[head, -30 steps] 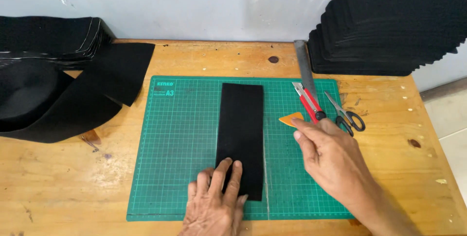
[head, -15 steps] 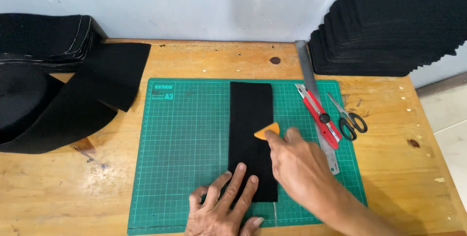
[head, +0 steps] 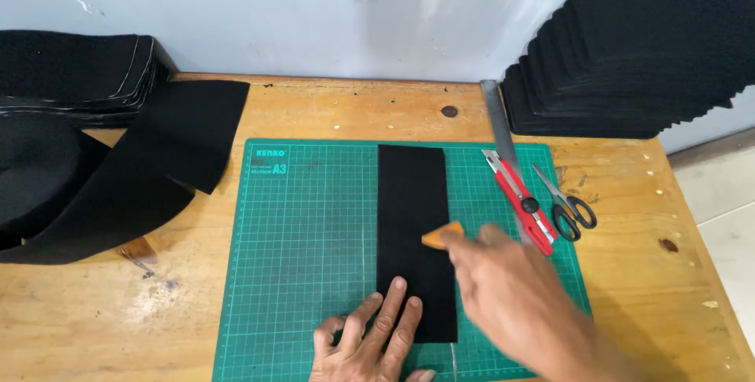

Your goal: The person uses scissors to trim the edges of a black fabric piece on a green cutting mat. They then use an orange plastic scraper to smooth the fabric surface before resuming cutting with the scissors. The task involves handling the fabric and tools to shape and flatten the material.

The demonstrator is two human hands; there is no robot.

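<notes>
My left hand (head: 370,343) lies flat, fingers spread, pressing the near end of the black felt strip (head: 414,225) on the green cutting mat (head: 314,248). My right hand (head: 503,295) pinches an orange chalk wedge (head: 443,236) at the strip's right edge, about halfway up. The strip's long axis runs straight away from me. Right of the strip lie a red utility knife (head: 519,202), scissors (head: 566,205) and a steel ruler (head: 500,126).
</notes>
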